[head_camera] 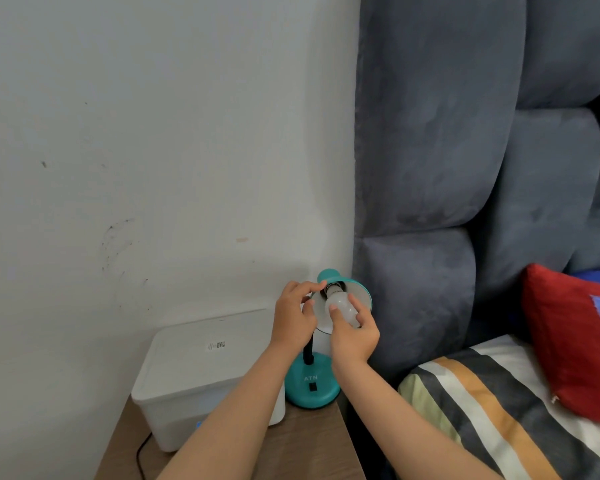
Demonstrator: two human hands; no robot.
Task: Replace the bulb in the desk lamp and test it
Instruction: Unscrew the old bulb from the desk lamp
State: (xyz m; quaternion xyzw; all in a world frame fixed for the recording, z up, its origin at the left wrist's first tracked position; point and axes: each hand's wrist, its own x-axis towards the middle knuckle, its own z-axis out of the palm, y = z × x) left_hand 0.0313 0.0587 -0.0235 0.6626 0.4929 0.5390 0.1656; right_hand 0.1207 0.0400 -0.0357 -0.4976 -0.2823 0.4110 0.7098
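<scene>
A teal desk lamp stands on a wooden bedside table, its round base [312, 388] near the table's right edge and its shade [359, 289] tipped up toward me. A white bulb [340, 306] sits in the shade, its neck at the socket. My right hand [354, 336] wraps its fingers around the bulb's globe. My left hand [293, 315] holds the shade's left rim, fingertips by the socket. The bulb is unlit.
A white lidded box [201, 372] fills the table [312, 441] to the left of the lamp, a black cable running beside it. A grey padded headboard [430, 168] rises on the right. A striped pillow [492, 410] and red cushion [568, 341] lie on the bed.
</scene>
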